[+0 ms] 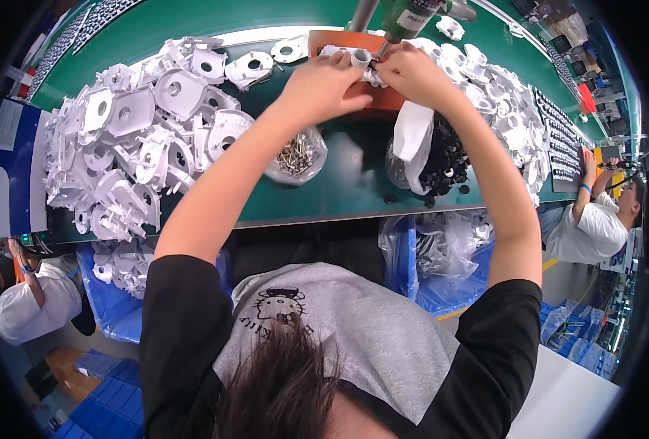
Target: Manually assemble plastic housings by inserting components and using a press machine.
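Under a green machine [405,18] with a slim metal tip, a white plastic part [359,58] with a round tube sits on an orange block [328,38]. My left hand [324,89] grips the left side of that part, thumb in front and fingers behind it. At its right end, close to the metal tip, my right hand [416,73] has its fingers pinched together. What they hold is hidden, though something small and dark shows by the fingertips. Between my forearms lie a clear bag of metal screws [293,155] and a bag of small black pieces [447,157].
White plastic housings [134,110] are heaped on the left of the green table [324,205], and smaller white parts [511,124] on the right. Trays of dark pieces [558,143] stand farther right. Blue bins [449,282] sit below the front edge. Other people [591,227] work at both sides.
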A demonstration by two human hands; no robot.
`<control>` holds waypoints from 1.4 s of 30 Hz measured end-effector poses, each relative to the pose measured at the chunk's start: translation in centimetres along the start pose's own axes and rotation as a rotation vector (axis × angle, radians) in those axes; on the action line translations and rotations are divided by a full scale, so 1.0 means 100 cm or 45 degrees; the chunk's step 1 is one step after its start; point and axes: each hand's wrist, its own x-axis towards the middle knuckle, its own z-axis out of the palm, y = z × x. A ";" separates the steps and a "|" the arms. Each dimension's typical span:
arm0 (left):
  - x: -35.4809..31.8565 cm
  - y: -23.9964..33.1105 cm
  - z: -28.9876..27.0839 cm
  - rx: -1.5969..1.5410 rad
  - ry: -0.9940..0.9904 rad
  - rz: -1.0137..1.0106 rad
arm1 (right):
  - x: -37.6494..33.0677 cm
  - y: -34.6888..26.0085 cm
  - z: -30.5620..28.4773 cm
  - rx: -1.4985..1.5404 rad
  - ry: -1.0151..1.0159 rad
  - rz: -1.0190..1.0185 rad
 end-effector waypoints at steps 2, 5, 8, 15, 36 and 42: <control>0.003 -0.011 -0.005 -0.099 -0.023 -0.026 | 0.009 -0.013 -0.008 0.027 -0.297 0.186; 0.007 -0.021 -0.008 -0.090 -0.101 -0.018 | -0.003 -0.014 0.002 0.129 -0.214 0.133; 0.010 -0.021 -0.010 -0.131 -0.136 -0.030 | -0.015 -0.027 -0.008 0.167 -0.136 0.137; 0.003 -0.023 -0.011 -0.143 -0.188 -0.127 | -0.031 -0.136 0.044 -0.034 0.085 -0.157; 0.001 -0.015 -0.008 -0.117 -0.063 -0.088 | -0.025 -0.093 0.008 0.944 -0.260 0.262; -0.003 -0.007 -0.004 -0.048 0.048 -0.006 | -0.003 0.005 -0.022 0.980 -0.115 0.704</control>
